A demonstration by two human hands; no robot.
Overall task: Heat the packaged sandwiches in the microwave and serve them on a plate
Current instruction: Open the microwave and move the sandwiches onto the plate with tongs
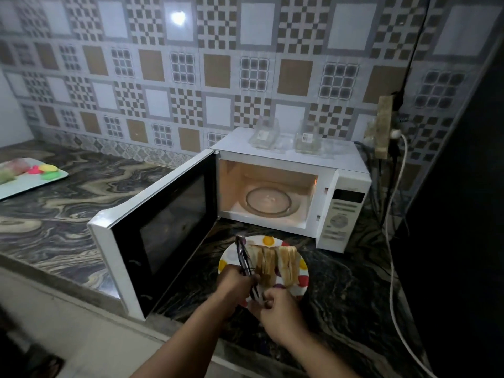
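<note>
Several sandwich halves (275, 264) stand side by side on a white plate with coloured dots (303, 264), which sits on the dark counter in front of the white microwave (286, 159). The microwave door (163, 236) hangs wide open to the left, its lit cavity holding only the glass turntable (268, 201). My left hand (234, 282) grips metal tongs (243, 255) that lie along the left side of the sandwiches. My right hand (281, 312) is at the plate's near rim with curled fingers; whether it holds the rim or the tongs' end I cannot tell.
Two clear empty plastic sandwich packages (266, 133) sit on top of the microwave. A white tray with colourful items (32, 173) lies at the far left of the marble counter (54, 214). A white cable (392, 241) runs from a wall socket down the right side, beside a dark appliance wall (463, 214).
</note>
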